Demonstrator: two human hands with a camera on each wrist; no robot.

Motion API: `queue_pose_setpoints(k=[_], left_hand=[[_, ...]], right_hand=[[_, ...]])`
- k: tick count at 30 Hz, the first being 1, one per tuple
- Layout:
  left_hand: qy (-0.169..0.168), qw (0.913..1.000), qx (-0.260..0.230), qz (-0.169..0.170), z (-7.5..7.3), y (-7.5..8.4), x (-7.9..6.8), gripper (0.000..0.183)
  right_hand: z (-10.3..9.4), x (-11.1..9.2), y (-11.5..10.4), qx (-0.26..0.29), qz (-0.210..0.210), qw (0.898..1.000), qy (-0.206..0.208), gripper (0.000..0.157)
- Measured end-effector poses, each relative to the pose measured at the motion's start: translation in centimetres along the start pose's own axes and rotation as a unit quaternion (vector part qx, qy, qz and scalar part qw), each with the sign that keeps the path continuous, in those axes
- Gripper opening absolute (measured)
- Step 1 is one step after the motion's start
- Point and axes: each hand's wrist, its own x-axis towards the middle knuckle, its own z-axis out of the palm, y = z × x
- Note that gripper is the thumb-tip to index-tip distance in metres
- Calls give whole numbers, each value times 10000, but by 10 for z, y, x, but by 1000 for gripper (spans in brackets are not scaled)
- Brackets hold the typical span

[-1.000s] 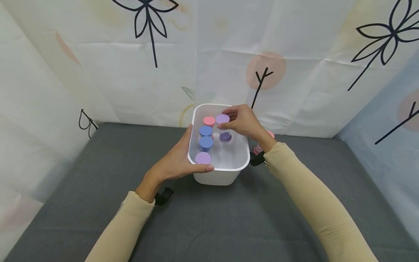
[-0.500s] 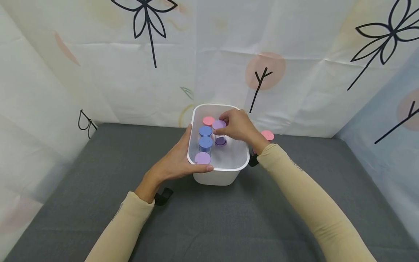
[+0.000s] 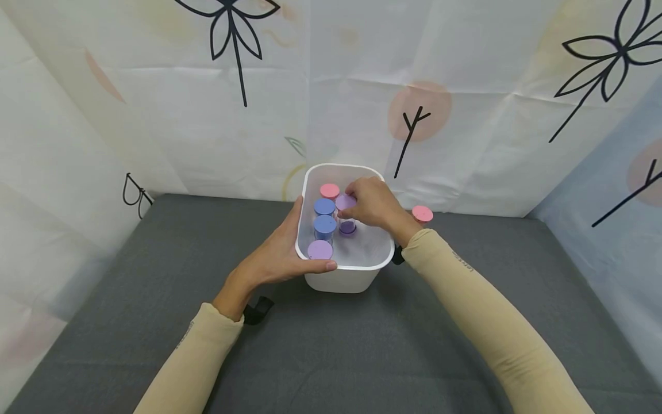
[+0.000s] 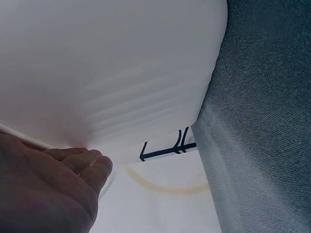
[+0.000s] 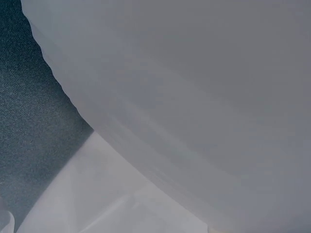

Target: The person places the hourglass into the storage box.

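My left hand (image 3: 276, 253) rests against the left side and front corner of a white plastic bin (image 3: 343, 282), thumb along the front rim and fingers straight up the side. In the left wrist view its fingers (image 4: 99, 170) lie close at the bin's upper edge. My right hand (image 3: 376, 202) reaches inside and pinches a clear cylindrical jar with a purple lid (image 3: 345, 202), upright, near its top. Along the left inner wall stand a pink-lidded jar (image 3: 329, 191), two blue-lidded jars (image 3: 324, 225) and a light-purple-lidded jar (image 3: 320, 249).
Another pink-lidded jar (image 3: 422, 214) stands outside the bin at the right, partly hidden behind the right forearm. Grey cloth (image 3: 331, 351) covers the table. Behind it hangs a white printed curtain (image 3: 351, 109).
My right hand has moved left and lowered the purple-lidded jar beside the left row. The pink lid outside the bin has come into fuller view. My left hand stays put.
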Motion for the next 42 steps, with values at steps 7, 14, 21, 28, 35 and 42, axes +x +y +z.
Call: queue_pose_setpoints(k=[7,14,21,28,35,42], left_hand=[[54,10000,22,-6,0,-8,0,124],[47,10000,30,-42,0,-9,0,124],[-5,10000,-6,-96,1,-8,0,125],[-19,9996,-227,-173,0,6,-1,123],[-49,9996,-212,-155,-3,29,-2,120],[-13,9999,-152,-71,-3,30,-2,117]], right_hand=[[0,-2,-3,42,141,9999,-48,45],[-5,-8,-2,540,319,9980,-17,56],[-14,-21,6,2016,167,9789,300,60],[-26,-43,15,3111,89,9486,570,57],[-37,-75,32,3909,234,9096,1384,55],[-30,-106,59,4326,575,8683,2357,54]])
